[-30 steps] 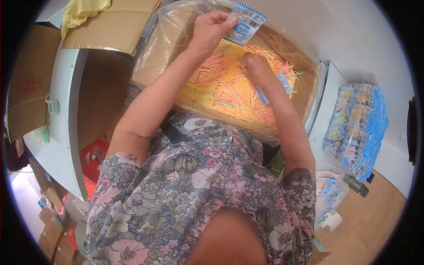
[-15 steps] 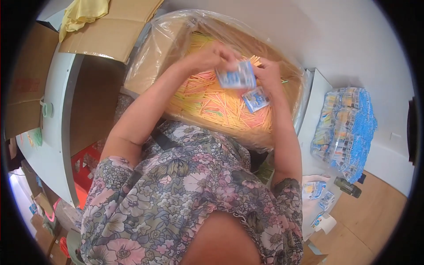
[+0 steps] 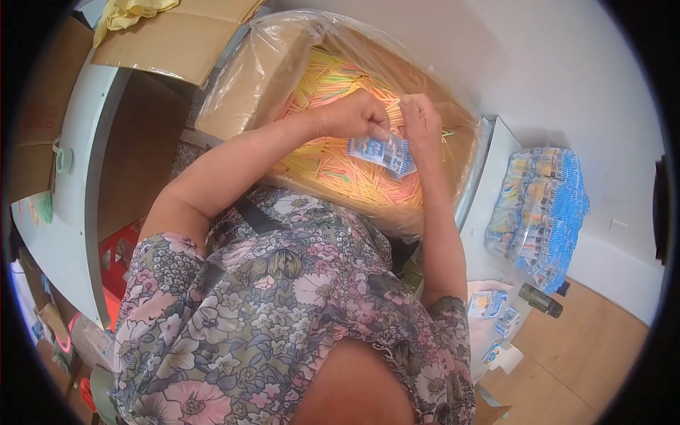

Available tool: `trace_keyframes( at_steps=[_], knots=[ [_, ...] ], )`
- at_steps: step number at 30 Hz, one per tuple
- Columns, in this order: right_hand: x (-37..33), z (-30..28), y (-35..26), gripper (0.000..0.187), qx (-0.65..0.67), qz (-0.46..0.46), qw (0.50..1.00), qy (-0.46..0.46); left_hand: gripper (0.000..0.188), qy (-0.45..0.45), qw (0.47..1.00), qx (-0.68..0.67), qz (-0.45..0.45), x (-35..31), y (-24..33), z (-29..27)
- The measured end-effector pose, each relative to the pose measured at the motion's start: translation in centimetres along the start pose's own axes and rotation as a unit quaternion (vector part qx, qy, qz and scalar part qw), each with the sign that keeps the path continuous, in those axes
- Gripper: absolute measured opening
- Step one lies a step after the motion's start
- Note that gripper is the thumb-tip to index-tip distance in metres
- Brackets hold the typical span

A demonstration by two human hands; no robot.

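Over a carton (image 3: 258, 88) of thin coloured sticks (image 3: 333, 180), both my hands work close together. My left hand (image 3: 356, 115) pinches the upper edge of a small clear-and-blue plastic packet (image 3: 370, 150), which hangs flat above the sticks. My right hand (image 3: 422, 126) is curled just to its right, fingers bent; whatever they grip is hidden from me. A second blue packet (image 3: 405, 167) shows partly behind the first, by my right wrist. I cannot tell whether it lies on the sticks or hangs from the hand.
Clear plastic film (image 3: 340, 23) lines the carton. On the right stands a big clear bag (image 3: 538, 216) of blue packets, with loose packets (image 3: 487, 303) on a pale surface nearer me. A white table (image 3: 67, 205) and cardboard flap (image 3: 177, 46) flank the left.
My left hand has moved slightly down, and the blurred packet now hangs lower and steadier. My right hand has shifted a little left; the orange stick ends beside it no longer show clearly.
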State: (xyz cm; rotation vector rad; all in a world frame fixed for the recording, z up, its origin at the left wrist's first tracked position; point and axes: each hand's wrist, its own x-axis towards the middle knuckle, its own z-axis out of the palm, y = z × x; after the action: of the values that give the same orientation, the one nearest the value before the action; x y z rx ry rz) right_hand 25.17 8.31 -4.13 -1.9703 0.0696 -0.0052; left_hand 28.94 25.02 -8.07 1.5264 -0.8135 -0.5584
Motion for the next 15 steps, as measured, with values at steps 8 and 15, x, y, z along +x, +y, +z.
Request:
trace_keyframes(
  at_steps=[8,15],
  knots=[
    [0.7,-0.4,1.6,0.019,-0.094,-0.127,0.978,0.139,0.010,0.005,0.999,0.008,0.034,0.5,-0.8,0.4],
    [-6.2,-2.9,0.3,0.018,-0.275,0.045,0.959,-0.039,0.017,-0.004,0.991,-0.133,-0.018,0.4,-0.7,-0.6]
  ],
)
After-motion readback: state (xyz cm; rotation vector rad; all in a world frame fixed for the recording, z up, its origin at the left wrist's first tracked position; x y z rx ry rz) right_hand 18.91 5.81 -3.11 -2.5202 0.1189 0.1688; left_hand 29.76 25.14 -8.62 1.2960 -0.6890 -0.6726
